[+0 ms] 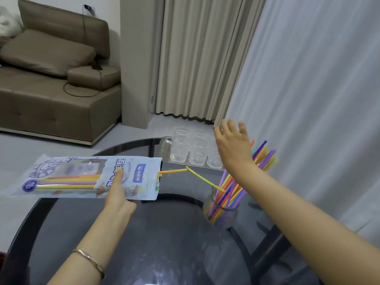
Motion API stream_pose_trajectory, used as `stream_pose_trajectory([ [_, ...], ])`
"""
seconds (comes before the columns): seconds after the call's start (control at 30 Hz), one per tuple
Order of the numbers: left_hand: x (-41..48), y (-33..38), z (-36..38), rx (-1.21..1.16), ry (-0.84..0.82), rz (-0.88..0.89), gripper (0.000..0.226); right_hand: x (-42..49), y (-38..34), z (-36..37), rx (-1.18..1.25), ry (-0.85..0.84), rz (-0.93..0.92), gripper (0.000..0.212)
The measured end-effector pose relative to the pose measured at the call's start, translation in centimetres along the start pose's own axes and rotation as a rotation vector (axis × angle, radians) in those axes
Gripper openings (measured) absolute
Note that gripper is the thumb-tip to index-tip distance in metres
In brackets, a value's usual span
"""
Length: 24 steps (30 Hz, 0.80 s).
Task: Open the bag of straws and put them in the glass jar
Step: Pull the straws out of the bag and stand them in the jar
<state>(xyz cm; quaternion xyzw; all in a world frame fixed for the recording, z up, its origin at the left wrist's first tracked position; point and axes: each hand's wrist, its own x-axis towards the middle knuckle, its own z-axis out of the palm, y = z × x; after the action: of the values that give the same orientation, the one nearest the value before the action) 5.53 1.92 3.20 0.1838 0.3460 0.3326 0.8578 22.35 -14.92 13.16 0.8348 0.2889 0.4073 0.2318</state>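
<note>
Straws (232, 194) mostly fill glass jar (221, 210) at 4 o'clock; our left hand (117, 194) pinches bag (82, 177); right hand (232, 145) spread, empty; next, we pull yellow straw (172, 171) poking from bag mouth.

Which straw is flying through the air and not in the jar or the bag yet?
The long yellow straw. It slants alone between the bag and the glass jar, its lower end at the jar's mouth, while the others stand inside the jar or lie in the bag.

The left hand (117, 192), lower centre-left of the frame, pinches shut with thumb uppermost, wrist braceleted. The right hand (232, 145), centre-right, hangs spread, fingers loose, grasping nothing.
</note>
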Motion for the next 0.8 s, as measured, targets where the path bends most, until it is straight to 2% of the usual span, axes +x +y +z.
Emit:
stream_pose_trajectory([
  [0.1, 0.2, 0.0, -0.1, -0.023, 0.013, -0.004, 0.009, 0.6, -0.6, 1.0, -0.122, 0.003, -0.099, 0.022],
  [0.13, 0.3, 0.0, -0.2, -0.023, 0.012, -0.002, 0.009, 0.7, -0.7, 1.2, -0.177, -0.041, -0.125, 0.022],
  [0.23, 0.3, 0.1, -0.1, -0.02, 0.01, 0.002, 0.009, 0.8, -0.5, 1.6, -0.28, -0.165, -0.209, 0.034],
  [0.3, 0.3, 0.0, 0.0, -0.023, 0.014, 0.0, 0.009, 0.6, 0.1, 1.5, -0.183, -0.214, -0.222, 0.042],
  [0.43, 0.0, -0.4, 0.3, -0.019, 0.014, -0.012, 0.01, -0.5, -0.7, 1.8, 0.304, -0.312, -0.236, 0.05],
  [0.53, -0.1, -0.6, 0.2, -0.025, 0.011, -0.026, 0.013, -1.5, -3.1, 2.6, 0.684, -0.589, -0.175, 0.056],
  [0.6, 0.0, -0.4, 0.2, -0.034, 0.015, -0.023, 0.015, -1.5, -4.6, 3.7, 0.711, -0.731, -0.117, 0.057],
  [0.67, 0.2, 0.1, 0.1, -0.052, 0.018, -0.016, 0.022, -1.3, -5.7, 4.6, 0.693, -0.8, -0.066, 0.048],
  [0.73, 0.4, 0.7, 0.0, -0.072, 0.025, -0.011, 0.029, -1.2, -6.5, 5.2, 0.662, -0.816, -0.052, 0.032],
  [0.8, 0.5, 1.2, 0.0, -0.095, 0.034, -0.013, 0.03, -1.2, -7.1, 5.2, 0.59, -0.802, -0.049, 0.028],
])
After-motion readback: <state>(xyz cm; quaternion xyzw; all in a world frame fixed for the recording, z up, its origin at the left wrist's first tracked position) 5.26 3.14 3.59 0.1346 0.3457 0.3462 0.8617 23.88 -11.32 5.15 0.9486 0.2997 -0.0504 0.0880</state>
